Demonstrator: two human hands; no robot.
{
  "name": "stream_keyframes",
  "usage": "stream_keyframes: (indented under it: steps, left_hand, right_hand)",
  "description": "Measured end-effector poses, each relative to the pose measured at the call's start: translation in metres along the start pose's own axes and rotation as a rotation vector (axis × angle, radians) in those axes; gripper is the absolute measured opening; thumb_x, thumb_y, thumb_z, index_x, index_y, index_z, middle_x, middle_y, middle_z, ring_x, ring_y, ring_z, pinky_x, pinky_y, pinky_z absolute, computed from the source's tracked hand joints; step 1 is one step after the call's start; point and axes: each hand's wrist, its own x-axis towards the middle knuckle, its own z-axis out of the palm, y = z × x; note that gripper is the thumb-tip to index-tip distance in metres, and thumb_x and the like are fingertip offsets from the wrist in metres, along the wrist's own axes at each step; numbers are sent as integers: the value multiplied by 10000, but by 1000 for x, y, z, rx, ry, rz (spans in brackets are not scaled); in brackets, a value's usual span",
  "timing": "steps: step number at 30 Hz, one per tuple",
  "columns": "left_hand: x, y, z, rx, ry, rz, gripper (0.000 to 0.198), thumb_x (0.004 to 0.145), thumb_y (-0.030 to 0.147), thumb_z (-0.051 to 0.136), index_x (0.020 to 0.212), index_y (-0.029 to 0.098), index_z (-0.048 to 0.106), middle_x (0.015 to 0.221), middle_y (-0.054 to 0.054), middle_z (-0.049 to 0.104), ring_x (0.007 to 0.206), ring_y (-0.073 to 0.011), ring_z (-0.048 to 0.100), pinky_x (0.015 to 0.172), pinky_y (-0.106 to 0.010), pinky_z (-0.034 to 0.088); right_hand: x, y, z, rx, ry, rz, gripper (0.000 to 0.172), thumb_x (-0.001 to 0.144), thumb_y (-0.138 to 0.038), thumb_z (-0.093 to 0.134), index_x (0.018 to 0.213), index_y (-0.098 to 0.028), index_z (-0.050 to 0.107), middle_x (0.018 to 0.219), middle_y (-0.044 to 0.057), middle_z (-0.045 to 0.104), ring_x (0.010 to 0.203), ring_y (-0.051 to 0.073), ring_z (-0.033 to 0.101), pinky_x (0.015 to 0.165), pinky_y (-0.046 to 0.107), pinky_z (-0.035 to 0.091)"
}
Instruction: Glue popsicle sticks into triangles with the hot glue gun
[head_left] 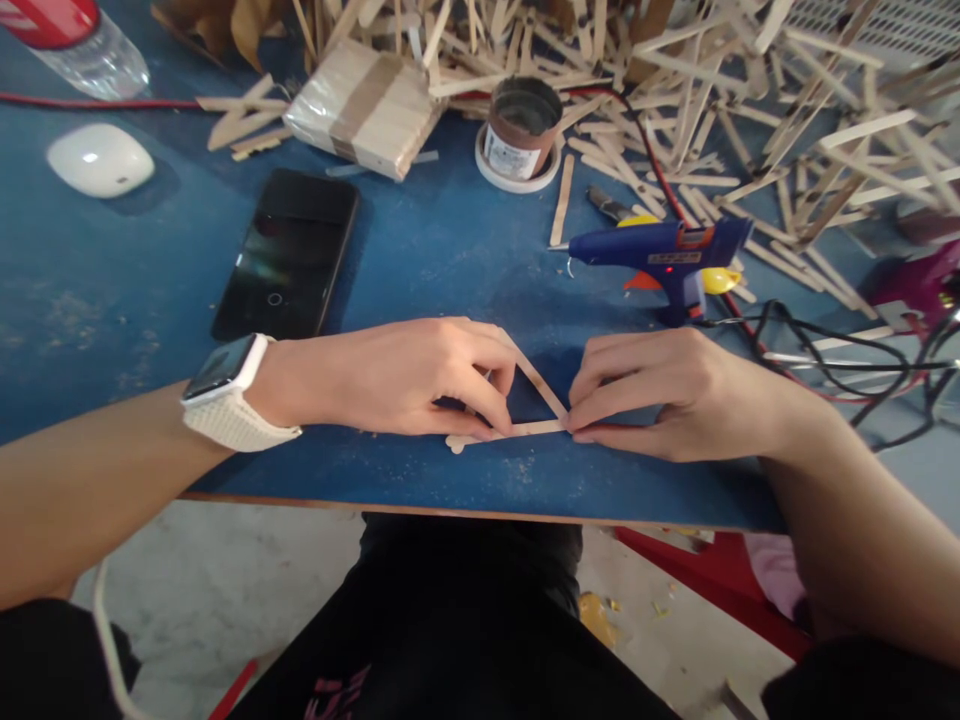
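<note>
Near the table's front edge is a triangle of wooden craft sticks [541,387]. One stick runs along the front, and another slants up to the left from the right corner. My left hand [450,375] grips the left part of the triangle, fingers curled over it and partly hiding it. With thumb and fingertips my right hand [660,395] pinches the right corner where two sticks meet. A blue hot glue gun [652,245] lies just beyond my right hand, its nozzle pointing left and a small red light lit.
A black phone [289,255], a white mouse [101,160] and a wrapped bundle of craft sticks [364,105] lie at the left. A brown pot [521,130] stands behind. Loose sticks [697,110] pile up at the back right, with black cables [832,350] below.
</note>
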Motion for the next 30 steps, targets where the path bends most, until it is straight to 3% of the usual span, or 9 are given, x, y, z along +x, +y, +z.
stream_keyframes:
  steps: [30]
  left_hand:
    - [-2, 0, 2, 9, -30, -31, 147, 1057, 243, 741, 1068, 300, 876, 1098, -52, 751, 984, -185, 674, 1066, -344, 495]
  right_hand:
    - [0, 2, -1, 30, 15, 26, 144, 1069, -191, 688, 1032, -233, 821, 941, 56, 820, 832, 179, 712, 732, 336, 584]
